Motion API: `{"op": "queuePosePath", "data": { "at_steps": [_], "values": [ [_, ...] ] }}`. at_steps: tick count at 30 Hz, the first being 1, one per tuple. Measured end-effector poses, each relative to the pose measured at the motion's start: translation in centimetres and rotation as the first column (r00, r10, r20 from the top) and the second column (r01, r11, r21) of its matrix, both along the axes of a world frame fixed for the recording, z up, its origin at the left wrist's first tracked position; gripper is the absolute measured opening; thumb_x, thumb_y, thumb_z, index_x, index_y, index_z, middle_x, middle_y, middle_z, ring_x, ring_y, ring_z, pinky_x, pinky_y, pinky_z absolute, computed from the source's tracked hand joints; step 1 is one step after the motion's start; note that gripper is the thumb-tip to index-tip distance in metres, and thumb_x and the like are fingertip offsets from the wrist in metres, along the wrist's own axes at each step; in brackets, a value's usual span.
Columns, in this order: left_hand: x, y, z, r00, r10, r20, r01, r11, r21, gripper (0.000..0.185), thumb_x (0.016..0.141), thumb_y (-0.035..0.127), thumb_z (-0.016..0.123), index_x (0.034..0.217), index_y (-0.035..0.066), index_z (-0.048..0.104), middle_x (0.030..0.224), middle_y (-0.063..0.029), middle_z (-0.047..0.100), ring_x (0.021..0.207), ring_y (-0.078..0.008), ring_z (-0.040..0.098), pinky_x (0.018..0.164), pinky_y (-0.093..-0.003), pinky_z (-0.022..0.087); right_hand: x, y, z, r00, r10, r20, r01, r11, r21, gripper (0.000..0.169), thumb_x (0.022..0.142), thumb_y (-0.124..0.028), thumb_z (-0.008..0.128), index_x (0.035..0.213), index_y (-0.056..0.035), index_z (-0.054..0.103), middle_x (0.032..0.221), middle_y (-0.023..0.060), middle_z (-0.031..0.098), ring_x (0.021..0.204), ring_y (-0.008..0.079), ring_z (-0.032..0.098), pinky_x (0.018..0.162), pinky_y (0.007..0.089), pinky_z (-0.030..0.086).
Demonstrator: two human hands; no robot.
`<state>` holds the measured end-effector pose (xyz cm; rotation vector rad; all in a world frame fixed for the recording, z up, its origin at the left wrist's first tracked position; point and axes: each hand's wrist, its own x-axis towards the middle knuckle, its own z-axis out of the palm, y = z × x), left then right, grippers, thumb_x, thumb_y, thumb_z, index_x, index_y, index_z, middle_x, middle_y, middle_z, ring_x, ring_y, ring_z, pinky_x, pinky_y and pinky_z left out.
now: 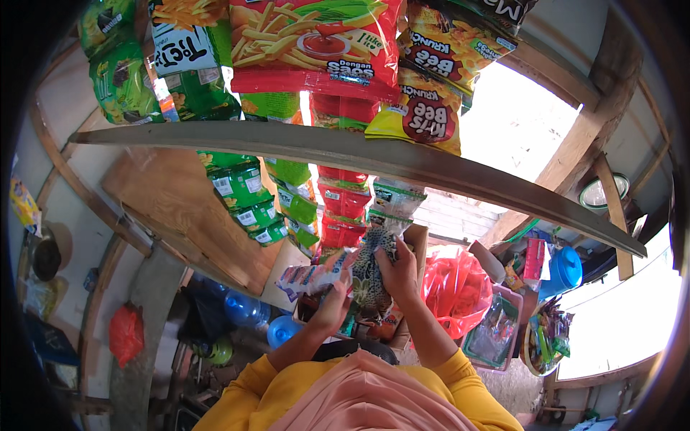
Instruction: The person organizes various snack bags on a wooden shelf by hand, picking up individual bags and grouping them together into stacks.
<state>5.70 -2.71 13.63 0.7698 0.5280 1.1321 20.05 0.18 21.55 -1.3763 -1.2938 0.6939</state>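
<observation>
My left hand (333, 306) grips a white plastic packet with pink and blue print (312, 277). A dark cloth with a pale pattern (373, 269) is pinched by my right hand (400, 270) and hangs down beside the packet. The two hands are close together in front of my chest. Beneath them is an open cardboard box (412, 253), with packaged goods partly hidden by the cloth and my hands.
Strips of snack packets (345, 202) hang behind a wooden beam (345, 143) that crosses above my hands. A red plastic bag (455, 285) and a pink basket (493, 328) stand to the right. Blue water bottles (245, 308) sit at lower left.
</observation>
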Motion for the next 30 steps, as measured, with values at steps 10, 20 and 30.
{"op": "queuePosePath", "data": {
  "at_steps": [10, 20, 30],
  "values": [
    [-1.8, 2.3, 3.7, 0.853, -0.133, 0.505, 0.205, 0.975, -0.089, 0.054, 0.094, 0.047, 0.028, 0.129, 0.007, 0.040, 0.124, -0.0098, 0.050, 0.112, -0.0233, 0.050, 0.096, -0.0382, 0.039, -4.1, -5.0, -3.5, 0.754, 0.146, 0.640, -0.348, 0.916, 0.201, 0.040, 0.061, -0.010, 0.064, 0.099, 0.0024, 0.059, 0.122, 0.0248, 0.047, 0.125, 0.0336, 0.036, 0.105, 0.0492, 0.021],
    [-0.9, 2.0, 3.4, 0.918, 0.035, 0.395, 0.067, 0.968, -0.243, 0.051, 0.096, 0.042, 0.027, 0.130, 0.006, 0.038, 0.127, -0.0081, 0.048, 0.115, -0.0225, 0.047, 0.101, -0.0377, 0.033, -3.6, -3.1, -2.8, 0.779, 0.031, 0.626, -0.189, 0.964, 0.187, 0.039, 0.067, -0.009, 0.062, 0.104, 0.0049, 0.057, 0.118, 0.0224, 0.051, 0.120, 0.0320, 0.042, 0.106, 0.0481, 0.015],
    [-1.0, 1.3, 4.6, 0.940, 0.138, 0.311, -0.061, 0.968, -0.243, 0.046, 0.095, 0.038, 0.032, 0.130, 0.009, 0.039, 0.126, -0.0067, 0.049, 0.116, -0.0208, 0.046, 0.101, -0.0375, 0.032, -1.0, 1.3, -2.8, 0.913, 0.105, 0.395, -0.030, 0.981, -0.191, 0.038, 0.078, -0.021, 0.059, 0.108, 0.0014, 0.055, 0.120, 0.0181, 0.051, 0.121, 0.0305, 0.040, 0.104, 0.0473, 0.019]
  ]
}}
